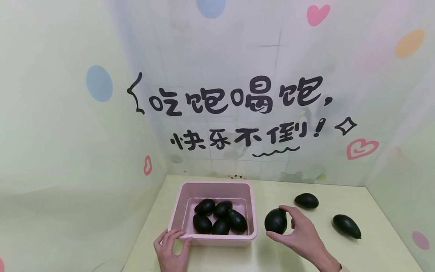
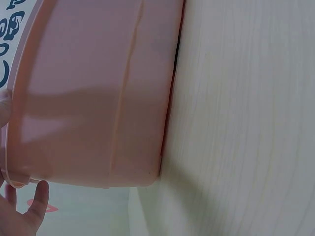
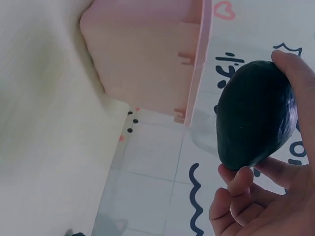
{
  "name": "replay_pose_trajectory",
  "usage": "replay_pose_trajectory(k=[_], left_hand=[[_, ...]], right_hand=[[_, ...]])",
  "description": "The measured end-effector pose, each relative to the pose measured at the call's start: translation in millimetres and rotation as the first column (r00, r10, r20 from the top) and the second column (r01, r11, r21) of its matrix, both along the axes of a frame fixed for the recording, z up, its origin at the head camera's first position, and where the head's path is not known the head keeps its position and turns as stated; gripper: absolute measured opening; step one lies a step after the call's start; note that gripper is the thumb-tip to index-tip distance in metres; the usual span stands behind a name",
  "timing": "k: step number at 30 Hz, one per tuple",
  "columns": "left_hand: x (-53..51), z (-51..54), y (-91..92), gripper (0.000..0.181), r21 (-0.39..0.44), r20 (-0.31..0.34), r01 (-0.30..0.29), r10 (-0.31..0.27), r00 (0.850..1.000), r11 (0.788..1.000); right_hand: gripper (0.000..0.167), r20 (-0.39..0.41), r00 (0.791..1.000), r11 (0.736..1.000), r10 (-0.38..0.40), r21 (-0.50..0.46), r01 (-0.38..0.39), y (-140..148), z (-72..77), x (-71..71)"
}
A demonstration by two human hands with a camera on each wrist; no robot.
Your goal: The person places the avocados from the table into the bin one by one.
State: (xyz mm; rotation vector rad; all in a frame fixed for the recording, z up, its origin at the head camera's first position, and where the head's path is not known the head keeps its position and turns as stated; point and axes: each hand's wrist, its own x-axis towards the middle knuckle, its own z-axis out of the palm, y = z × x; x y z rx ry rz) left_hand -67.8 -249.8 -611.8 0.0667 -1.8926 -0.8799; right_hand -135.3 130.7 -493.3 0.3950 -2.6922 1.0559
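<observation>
My right hand [image 1: 302,236] pinches a dark avocado [image 1: 276,221] between thumb and fingers, raised just right of the pink bin [image 1: 217,237]. In the right wrist view the same avocado [image 3: 256,115] is held at its two ends, apart from the bin's side wall [image 3: 142,59]. At the bin's front left corner, my left hand [image 1: 171,251] grips the rim, fingers over the edge and thumb at the front. Several avocados [image 1: 221,209] lie inside on the bin's floor. The left wrist view is mostly the bin's outer wall [image 2: 98,98], with fingers [image 2: 38,204] by its corner.
Two more avocados lie on the pale wooden table [image 1: 370,211] to the right: one farther back [image 1: 306,200], one nearer the right edge [image 1: 346,226]. A printed wall sheet [image 1: 238,56] hangs behind the table and along both sides.
</observation>
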Motion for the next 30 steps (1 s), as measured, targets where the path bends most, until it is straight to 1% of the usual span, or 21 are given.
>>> replay_pose_trajectory(k=[5, 7, 10, 15, 19, 23, 26, 30], left_hand=[[0.2, 0.8, 0.1, 0.038, 0.014, 0.005, 0.013, -0.013, 1.000, 1.000], [0.0, 1.1, 0.1, 0.036, 0.014, -0.004, 0.022, -0.022, 1.000, 1.000], [-1.3, 0.5, -0.5, 0.034, -0.001, -0.036, 0.021, -0.021, 0.999, 1.000], [-2.6, -0.3, -1.3, 0.031, -0.004, -0.058, 0.033, -0.033, 0.998, 0.999], [-2.5, 0.5, -1.6, 0.032, -0.007, -0.053, 0.037, -0.038, 0.998, 0.999], [-0.8, 2.8, -1.0, 0.033, -0.003, -0.030, 0.038, -0.038, 0.999, 0.999], [1.1, 4.2, -0.1, 0.032, 0.008, -0.001, 0.035, -0.035, 0.999, 0.999], [0.8, 2.8, 0.5, 0.034, 0.008, 0.002, 0.016, -0.016, 1.000, 1.000]], right_hand=[[0.080, -0.007, 0.999, 0.999, 0.041, -0.013, -0.041, -6, 4.7, -0.6], [0.080, -0.014, 0.999, 0.999, 0.053, -0.011, -0.053, -7, 5.6, -0.5], [0.080, -0.020, 0.997, 0.998, 0.068, -0.011, -0.068, -9, 6.6, -0.6], [0.080, -0.031, 0.996, 0.996, 0.084, -0.010, -0.084, -12, 10.1, -1.9], [0.079, -0.043, 0.995, 0.996, 0.089, 0.004, -0.089, -13, 12.3, -3.2], [0.079, -0.049, 0.995, 0.996, 0.090, 0.011, -0.090, -13, 13.3, -3.1], [0.080, -0.046, 0.995, 0.996, 0.093, 0.006, -0.093, -13, 13.5, -2.8], [0.080, -0.061, 0.993, 0.995, 0.103, 0.006, -0.103, -14, 12.6, -3.8]])
